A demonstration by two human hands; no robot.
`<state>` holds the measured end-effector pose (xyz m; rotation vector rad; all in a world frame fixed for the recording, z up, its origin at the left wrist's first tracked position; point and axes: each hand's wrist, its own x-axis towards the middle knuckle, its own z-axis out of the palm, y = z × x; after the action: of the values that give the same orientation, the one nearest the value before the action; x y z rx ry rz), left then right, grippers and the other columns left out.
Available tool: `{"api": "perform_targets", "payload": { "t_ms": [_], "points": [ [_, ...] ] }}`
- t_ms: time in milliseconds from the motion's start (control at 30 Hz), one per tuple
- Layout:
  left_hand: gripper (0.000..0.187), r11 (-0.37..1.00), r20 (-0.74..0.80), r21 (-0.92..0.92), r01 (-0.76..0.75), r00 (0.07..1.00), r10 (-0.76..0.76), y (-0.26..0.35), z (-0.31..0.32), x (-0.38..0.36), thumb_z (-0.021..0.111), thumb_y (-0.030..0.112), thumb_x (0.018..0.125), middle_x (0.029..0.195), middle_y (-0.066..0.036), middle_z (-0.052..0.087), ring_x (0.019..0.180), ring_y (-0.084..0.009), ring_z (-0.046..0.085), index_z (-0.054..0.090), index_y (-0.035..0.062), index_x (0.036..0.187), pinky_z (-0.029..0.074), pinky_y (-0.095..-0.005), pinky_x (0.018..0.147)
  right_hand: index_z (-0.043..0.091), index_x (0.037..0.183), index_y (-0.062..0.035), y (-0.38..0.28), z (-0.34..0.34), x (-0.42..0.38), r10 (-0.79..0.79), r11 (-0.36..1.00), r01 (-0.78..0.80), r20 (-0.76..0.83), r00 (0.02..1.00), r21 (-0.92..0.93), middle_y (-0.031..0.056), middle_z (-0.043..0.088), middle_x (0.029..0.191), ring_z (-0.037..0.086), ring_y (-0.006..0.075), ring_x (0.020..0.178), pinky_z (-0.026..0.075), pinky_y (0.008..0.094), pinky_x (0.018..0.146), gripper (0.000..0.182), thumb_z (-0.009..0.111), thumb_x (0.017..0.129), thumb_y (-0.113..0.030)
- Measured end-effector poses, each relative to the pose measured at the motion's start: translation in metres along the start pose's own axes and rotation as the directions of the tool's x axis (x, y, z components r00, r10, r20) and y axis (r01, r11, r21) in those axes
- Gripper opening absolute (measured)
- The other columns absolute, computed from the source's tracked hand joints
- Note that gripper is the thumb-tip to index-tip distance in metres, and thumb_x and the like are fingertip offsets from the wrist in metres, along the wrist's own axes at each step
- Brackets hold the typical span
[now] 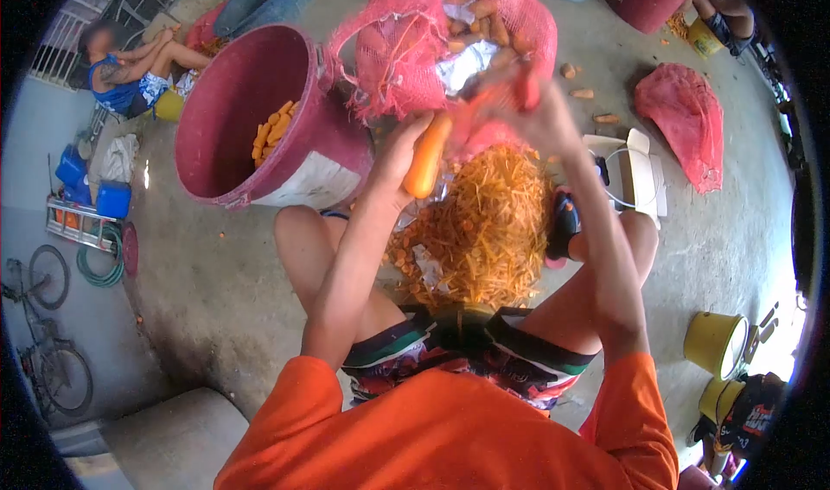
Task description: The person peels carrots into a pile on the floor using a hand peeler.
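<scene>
A peeled orange carrot (428,157) is held in my left hand (399,160), above the left side of a heap of carrot peelings (493,222). My right hand (540,114) is raised to the right of the carrot, closed around something red that is smeared by motion, likely a peeler handle. Beyond my hands lies an open pink mesh sack (393,45) with unpeeled carrots (493,28) and crumpled paper inside. To the left, a large tilted dark pink tub (242,84) holds peeled carrots (275,131).
A white box (638,166) with a cord stands right of the peelings, near my foot. Another pink sack (683,114) lies farther right. Several loose carrots are on the floor. A seated person (138,71) is at the upper left; another person's legs show upper right. Yellow bucket (716,343) lower right.
</scene>
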<state>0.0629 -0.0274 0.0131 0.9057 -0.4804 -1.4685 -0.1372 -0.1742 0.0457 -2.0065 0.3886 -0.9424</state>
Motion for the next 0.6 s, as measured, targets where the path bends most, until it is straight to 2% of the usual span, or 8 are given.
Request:
{"api": "perform_targets", "payload": {
  "t_ms": [33,133,267,333,367,400,467,600],
  "points": [
    [0.024,0.998,0.065,-0.062,0.033,0.997,-0.029,0.002,0.001,-0.001,0.06,0.028,0.102,0.098,-0.007,0.068,0.077,-0.0143,0.067,0.06,0.009,0.117,0.056,-0.0274,0.059,0.07,0.112,-0.0039,-0.008,0.012,-0.01,0.068,0.987,-0.093,0.185,0.98,0.132,0.0126,0.074,0.1,0.07,0.0182,0.094,0.056,0.036,0.082,0.033,0.082,0.082,-0.01],
    [0.029,0.999,0.028,-0.051,0.017,0.999,-0.016,-0.005,0.001,0.0,0.063,0.03,0.099,0.099,-0.007,0.067,0.079,-0.0157,0.067,0.061,0.0085,0.119,0.058,-0.029,0.062,0.071,0.106,-0.0025,-0.025,0.017,-0.008,-0.088,0.976,0.131,0.238,0.967,-0.173,0.0129,0.074,0.097,0.07,0.0193,0.091,0.056,0.036,0.081,0.03,0.083,0.08,-0.01],
    [0.027,1.0,-0.067,-0.002,-0.031,0.997,0.031,-0.009,0.014,-0.004,0.061,0.026,0.101,0.102,-0.007,0.068,0.082,-0.0176,0.068,0.06,0.0075,0.12,0.058,-0.0302,0.064,0.069,0.104,0.0009,-0.004,-0.014,0.004,0.009,0.996,-0.014,-0.051,0.999,-0.091,0.0131,0.073,0.093,0.07,0.0204,0.081,0.056,0.0344,0.077,0.026,0.081,0.083,-0.011],
    [0.024,0.994,-0.13,-0.05,-0.094,0.988,0.087,-0.003,0.025,-0.004,0.059,0.024,0.102,0.1,-0.008,0.068,0.078,-0.0174,0.068,0.059,0.0059,0.118,0.057,-0.0297,0.062,0.069,0.104,0.0012,-0.023,0.011,-0.014,0.092,0.97,-0.123,0.15,0.984,0.209,0.0113,0.073,0.088,0.07,0.0175,0.079,0.056,0.0334,0.076,0.025,0.079,0.085,-0.012],
    [0.022,0.998,-0.027,-0.044,-0.051,0.998,0.05,-0.002,0.018,-0.004,0.057,0.024,0.103,0.101,-0.006,0.068,0.075,-0.0165,0.067,0.06,0.0081,0.119,0.057,-0.0291,0.058,0.069,0.105,0.0014,-0.033,0.02,-0.013,-0.209,0.958,0.245,0.223,0.952,-0.148,0.0101,0.073,0.085,0.072,0.0151,0.08,0.056,0.0327,0.073,0.024,0.077,0.086,-0.012],
    [0.022,0.998,-0.03,-0.038,-0.052,0.998,0.051,-0.003,0.012,-0.001,0.057,0.024,0.103,0.101,-0.006,0.068,0.075,-0.0165,0.067,0.06,0.0081,0.119,0.057,-0.0291,0.058,0.069,0.105,0.0014,-0.027,0.017,-0.009,-0.212,0.958,0.247,0.219,0.952,-0.144,0.0101,0.073,0.085,0.072,0.0151,0.08,0.056,0.0327,0.073,0.024,0.077,0.086,-0.012],
    [0.025,0.999,-0.011,0.017,-0.041,0.999,0.042,-0.009,0.007,-0.005,0.058,0.028,0.103,0.097,-0.007,0.068,0.069,-0.0164,0.066,0.06,0.008,0.118,0.056,-0.0281,0.055,0.069,0.105,0.0009,-0.004,0.004,-0.006,0.071,0.969,-0.057,0.053,0.996,-0.239,0.0109,0.073,0.085,0.072,0.0148,0.083,0.056,0.0324,0.074,0.023,0.077,0.087,-0.012],
    [0.031,0.995,-0.049,-0.087,0.041,0.998,-0.045,-0.002,0.009,-0.006,0.062,0.033,0.1,0.096,-0.006,0.068,0.07,-0.0151,0.066,0.062,0.0074,0.116,0.055,-0.0258,0.055,0.071,0.107,-0.0025,0.004,0.0,-0.006,0.097,0.99,-0.095,-0.013,0.995,0.104,0.008,0.075,0.097,0.07,0.0157,0.087,0.057,0.0314,0.079,0.024,0.078,0.085,-0.008]
  ]
}}
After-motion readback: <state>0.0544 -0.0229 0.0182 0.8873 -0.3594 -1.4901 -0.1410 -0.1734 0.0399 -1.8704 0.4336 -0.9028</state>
